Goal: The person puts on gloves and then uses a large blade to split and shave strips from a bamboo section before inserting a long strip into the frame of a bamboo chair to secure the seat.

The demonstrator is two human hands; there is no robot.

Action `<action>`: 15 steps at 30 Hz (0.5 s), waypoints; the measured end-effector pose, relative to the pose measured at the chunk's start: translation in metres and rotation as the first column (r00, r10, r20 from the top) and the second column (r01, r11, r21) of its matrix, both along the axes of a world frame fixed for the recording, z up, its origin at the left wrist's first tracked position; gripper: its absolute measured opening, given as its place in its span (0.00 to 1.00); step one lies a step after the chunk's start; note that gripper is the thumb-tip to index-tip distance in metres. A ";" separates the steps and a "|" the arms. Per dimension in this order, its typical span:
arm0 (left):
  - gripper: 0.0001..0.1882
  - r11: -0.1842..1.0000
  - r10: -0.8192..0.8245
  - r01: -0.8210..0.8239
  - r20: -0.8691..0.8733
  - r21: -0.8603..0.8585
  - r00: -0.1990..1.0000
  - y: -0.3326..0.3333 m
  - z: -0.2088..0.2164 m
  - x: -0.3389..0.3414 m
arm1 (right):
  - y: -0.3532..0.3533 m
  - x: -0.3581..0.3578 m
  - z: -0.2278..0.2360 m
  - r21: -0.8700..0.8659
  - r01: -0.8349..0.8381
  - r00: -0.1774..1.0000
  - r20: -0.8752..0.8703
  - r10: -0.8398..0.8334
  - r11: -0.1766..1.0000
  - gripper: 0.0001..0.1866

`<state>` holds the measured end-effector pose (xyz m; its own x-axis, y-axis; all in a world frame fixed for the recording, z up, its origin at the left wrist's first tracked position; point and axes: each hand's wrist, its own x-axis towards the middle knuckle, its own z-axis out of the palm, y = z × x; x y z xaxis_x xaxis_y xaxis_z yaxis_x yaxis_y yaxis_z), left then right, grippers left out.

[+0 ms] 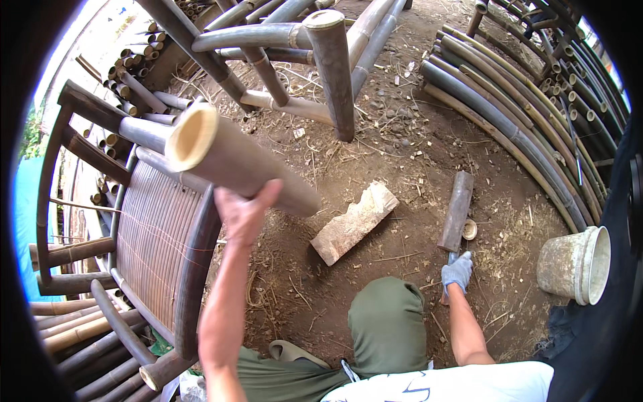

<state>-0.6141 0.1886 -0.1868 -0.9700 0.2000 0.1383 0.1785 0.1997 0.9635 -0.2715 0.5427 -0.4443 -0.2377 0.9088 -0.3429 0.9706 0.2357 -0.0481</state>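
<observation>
My bare left hand is closed around a thick, dark bamboo section, raised and tilted, its pale hollow cut end toward the upper left. Low at the right, my right hand wears a grey glove and is closed on something mostly hidden by the fingers. Just beyond it lies a dark bamboo piece, with a small pale bamboo ring beside it. Between my hands a rough, pale-topped wood block rests on the dirt.
A bamboo chair stands on the left, and another bamboo frame at the top. Long bamboo poles lie stacked at the right. A dirty white bucket sits right of me. Chips litter the dirt floor.
</observation>
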 end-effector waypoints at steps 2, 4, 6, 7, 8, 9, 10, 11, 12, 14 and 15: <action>0.36 0.995 -0.075 0.077 -0.042 0.057 0.996 0.035 -0.044 -0.008 | -0.001 0.011 0.000 -0.061 0.053 0.998 0.034 -0.051 0.997 0.35; 0.39 0.992 -0.100 0.102 -0.041 0.068 0.994 0.057 -0.078 -0.011 | -0.007 0.025 0.001 -0.141 0.069 0.993 0.101 -0.055 0.988 0.32; 0.42 0.993 -0.122 0.122 0.041 0.005 0.992 0.071 -0.100 -0.011 | -0.013 0.038 -0.002 -0.204 0.058 0.998 -0.028 -0.065 0.977 0.26; 0.42 0.994 -0.108 0.108 -0.039 0.018 0.993 0.077 -0.108 -0.010 | -0.015 0.045 -0.003 -0.216 0.036 0.997 -0.061 -0.050 0.976 0.24; 0.42 0.997 -0.078 0.080 -0.072 0.019 0.994 0.081 -0.113 -0.009 | -0.017 0.051 -0.004 -0.173 0.044 0.993 -0.098 -0.062 0.984 0.24; 0.42 0.999 -0.032 0.036 -0.081 0.039 0.996 0.085 -0.116 -0.008 | -0.018 0.058 -0.004 -0.122 0.052 0.989 -0.130 -0.068 0.991 0.23; 0.42 0.999 -0.017 0.020 -0.102 0.026 0.995 0.087 -0.119 -0.006 | -0.019 0.064 -0.003 -0.076 0.039 0.984 -0.170 -0.051 0.996 0.22; 0.43 0.999 -0.022 0.024 -0.085 0.024 0.996 0.088 -0.120 -0.004 | -0.019 0.070 0.001 -0.102 0.065 0.963 -0.255 -0.089 0.993 0.22; 0.43 0.999 -0.011 0.016 -0.086 0.051 0.996 0.088 -0.120 -0.002 | -0.021 0.077 0.009 -0.140 0.068 0.931 -0.347 -0.114 0.988 0.21; 0.44 0.999 -0.016 0.020 -0.090 0.050 0.996 0.087 -0.118 0.001 | -0.025 0.084 0.032 -0.211 0.126 0.839 -0.499 -0.218 0.969 0.20; 0.44 1.000 -0.028 0.029 -0.146 0.010 0.989 0.086 -0.117 0.003 | -0.028 0.084 0.048 -0.279 0.206 0.799 -0.505 -0.326 0.938 0.19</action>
